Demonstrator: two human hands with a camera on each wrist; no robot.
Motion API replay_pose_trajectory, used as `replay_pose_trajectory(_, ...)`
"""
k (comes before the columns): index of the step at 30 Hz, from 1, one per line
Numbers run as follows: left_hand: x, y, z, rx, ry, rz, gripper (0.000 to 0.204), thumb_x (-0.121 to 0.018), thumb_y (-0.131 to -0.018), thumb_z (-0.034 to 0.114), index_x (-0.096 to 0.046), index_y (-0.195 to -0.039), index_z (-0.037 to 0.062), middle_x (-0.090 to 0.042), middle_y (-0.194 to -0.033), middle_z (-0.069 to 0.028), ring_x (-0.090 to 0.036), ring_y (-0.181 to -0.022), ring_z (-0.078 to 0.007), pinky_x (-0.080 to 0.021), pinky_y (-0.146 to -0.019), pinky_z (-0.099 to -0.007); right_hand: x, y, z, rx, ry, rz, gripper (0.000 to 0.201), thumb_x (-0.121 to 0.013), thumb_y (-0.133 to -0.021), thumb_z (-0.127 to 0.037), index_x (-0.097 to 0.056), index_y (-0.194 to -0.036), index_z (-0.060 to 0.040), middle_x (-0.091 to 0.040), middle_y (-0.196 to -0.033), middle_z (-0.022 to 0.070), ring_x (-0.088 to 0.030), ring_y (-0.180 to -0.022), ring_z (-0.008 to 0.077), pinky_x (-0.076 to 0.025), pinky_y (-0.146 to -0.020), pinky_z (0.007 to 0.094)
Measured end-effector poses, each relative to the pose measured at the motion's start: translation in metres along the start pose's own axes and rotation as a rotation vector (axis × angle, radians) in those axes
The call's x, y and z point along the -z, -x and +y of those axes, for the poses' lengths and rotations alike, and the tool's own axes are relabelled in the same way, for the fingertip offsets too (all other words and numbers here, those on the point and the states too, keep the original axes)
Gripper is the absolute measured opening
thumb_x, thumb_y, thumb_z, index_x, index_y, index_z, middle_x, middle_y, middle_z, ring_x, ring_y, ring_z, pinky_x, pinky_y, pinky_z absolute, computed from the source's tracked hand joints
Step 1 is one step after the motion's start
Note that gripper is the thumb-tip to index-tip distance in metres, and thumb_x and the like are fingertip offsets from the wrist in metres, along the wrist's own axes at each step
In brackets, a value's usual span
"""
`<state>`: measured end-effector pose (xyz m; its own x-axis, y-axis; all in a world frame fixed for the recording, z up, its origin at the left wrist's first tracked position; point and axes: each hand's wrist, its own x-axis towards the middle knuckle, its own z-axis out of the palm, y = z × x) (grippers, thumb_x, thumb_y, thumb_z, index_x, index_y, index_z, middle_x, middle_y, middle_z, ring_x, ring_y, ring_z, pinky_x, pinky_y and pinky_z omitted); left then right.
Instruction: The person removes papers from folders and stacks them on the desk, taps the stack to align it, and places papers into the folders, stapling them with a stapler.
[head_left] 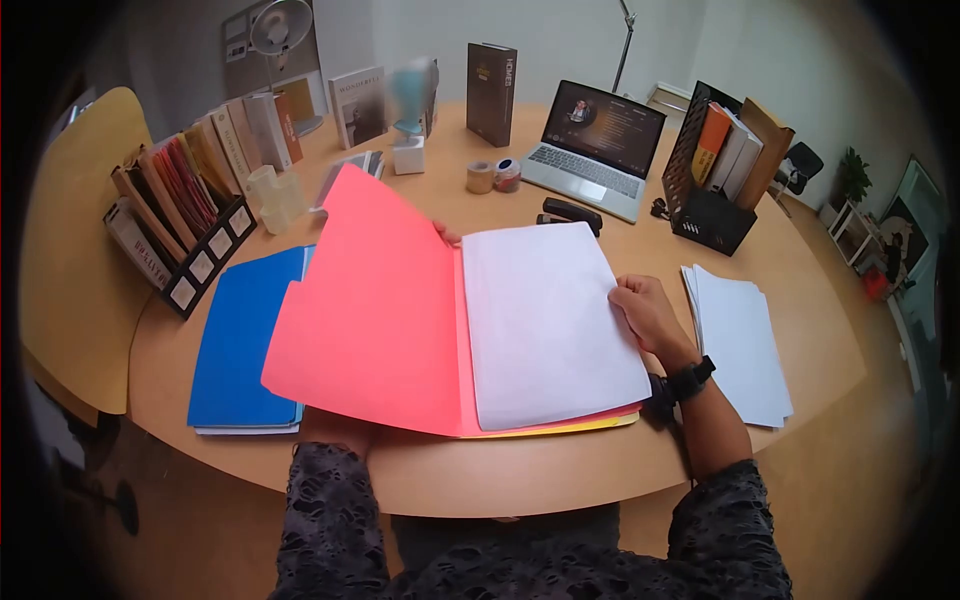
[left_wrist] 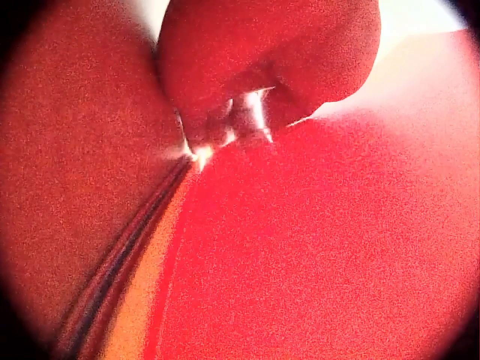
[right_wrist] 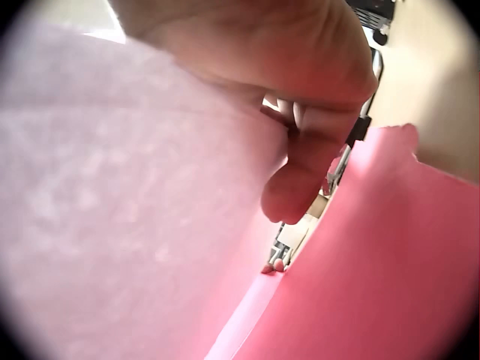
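A pink folder (head_left: 370, 310) is held open above the table, with white paper (head_left: 550, 320) on its right side and a yellow edge (head_left: 570, 428) showing underneath. Fingertips of my left hand (head_left: 447, 234) show at the top by the fold; the rest of it is behind the folder. In the left wrist view that hand (left_wrist: 270, 56) grips the folder (left_wrist: 322, 247) from beneath. My right hand (head_left: 648, 315) pinches the paper's right edge. The right wrist view has this hand (right_wrist: 277, 82) with curled fingers at the white paper (right_wrist: 127, 195), beside the pink cover (right_wrist: 382, 255).
A blue folder (head_left: 245, 345) lies at the left, and a white paper stack (head_left: 740, 350) at the right. Farther back stand a file rack (head_left: 205, 260), two tape rolls (head_left: 480, 178), a black stapler (head_left: 572, 214), a laptop (head_left: 590, 150) and a black file holder (head_left: 710, 215).
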<state>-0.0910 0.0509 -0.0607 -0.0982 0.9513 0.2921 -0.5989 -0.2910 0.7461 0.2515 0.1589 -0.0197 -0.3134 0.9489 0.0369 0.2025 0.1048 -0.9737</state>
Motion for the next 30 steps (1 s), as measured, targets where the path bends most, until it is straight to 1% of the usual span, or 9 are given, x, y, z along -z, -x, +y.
replay_pose_trajectory(2,0.005,-0.005,-0.002,0.006,0.008,-0.017,0.045,-0.052,-0.099,0.035,-0.050,-0.130,0.0028,-0.057,-0.125,-0.0159,-0.054,-0.118,-0.0252,-0.046,-0.099,-0.0373,0.000,0.006,-0.005,-0.068,0.016,-0.003,0.011,-0.058,-0.086,-0.009,-0.060,-0.077,-0.0038,-0.053,-0.067,-0.0024,-0.047,-0.056,0.0047,-0.035,-0.047,0.0220)
replay_pose_trajectory(3,0.008,-0.007,-0.003,0.010,0.010,-0.021,0.045,-0.052,-0.099,0.035,-0.050,-0.130,0.0028,-0.057,-0.125,-0.0159,-0.054,-0.118,-0.0252,-0.046,-0.099,-0.0372,0.001,0.005,-0.003,-0.074,0.012,-0.010,0.011,-0.058,-0.086,-0.009,-0.060,-0.077,-0.0038,-0.053,-0.067,-0.0024,-0.047,-0.056,0.0047,-0.035,-0.047,0.0220)
replay_pose_trajectory(5,0.015,-0.011,-0.005,0.020,0.014,-0.034,0.045,-0.052,-0.099,0.036,-0.050,-0.129,0.0029,-0.057,-0.125,-0.0159,-0.055,-0.118,-0.0251,-0.046,-0.099,-0.0371,0.007,0.004,0.002,-0.146,0.101,-0.092,0.010,-0.058,-0.085,-0.009,-0.060,-0.077,-0.0045,-0.054,-0.065,-0.0007,-0.048,-0.054,0.0059,-0.035,-0.044,0.0228)
replay_pose_trajectory(10,0.028,-0.024,-0.013,0.047,0.037,-0.079,0.045,-0.052,-0.099,0.037,-0.051,-0.129,0.0029,-0.058,-0.125,-0.0159,-0.055,-0.117,-0.0249,-0.046,-0.099,-0.0366,0.005,0.009,-0.007,-0.130,0.114,-0.109,0.010,-0.058,-0.085,-0.010,-0.060,-0.076,-0.0052,-0.054,-0.065,-0.0008,-0.047,-0.052,0.0064,-0.036,-0.042,0.0225)
replay_pose_trajectory(18,0.042,-0.047,-0.021,0.066,0.083,-0.171,0.045,-0.052,-0.099,0.038,-0.051,-0.128,0.0031,-0.058,-0.124,-0.0160,-0.056,-0.117,-0.0245,-0.047,-0.098,-0.0359,-0.001,0.007,-0.008,-0.119,0.100,-0.140,0.010,-0.058,-0.086,-0.011,-0.059,-0.077,-0.0057,-0.053,-0.064,-0.0014,-0.047,-0.050,0.0061,-0.038,-0.041,0.0234)
replay_pose_trajectory(23,0.052,-0.064,-0.024,0.075,0.110,-0.232,0.045,-0.053,-0.099,0.039,-0.052,-0.127,0.0032,-0.058,-0.124,-0.0161,-0.056,-0.116,-0.0243,-0.047,-0.098,-0.0355,-0.008,0.011,-0.016,-0.125,0.101,-0.134,0.013,-0.059,-0.087,-0.013,-0.058,-0.076,-0.0056,-0.052,-0.061,-0.0012,-0.047,-0.046,0.0068,-0.035,-0.038,0.0231)
replay_pose_trajectory(30,0.066,-0.090,-0.030,0.086,0.152,-0.316,0.046,-0.053,-0.099,0.040,-0.052,-0.126,0.0033,-0.059,-0.124,-0.0162,-0.057,-0.116,-0.0239,-0.048,-0.097,-0.0349,-0.009,0.015,-0.024,-0.144,0.138,-0.138,0.014,-0.059,-0.087,-0.013,-0.059,-0.076,-0.0052,-0.051,-0.058,-0.0014,-0.046,-0.044,0.0069,-0.034,-0.038,0.0230)
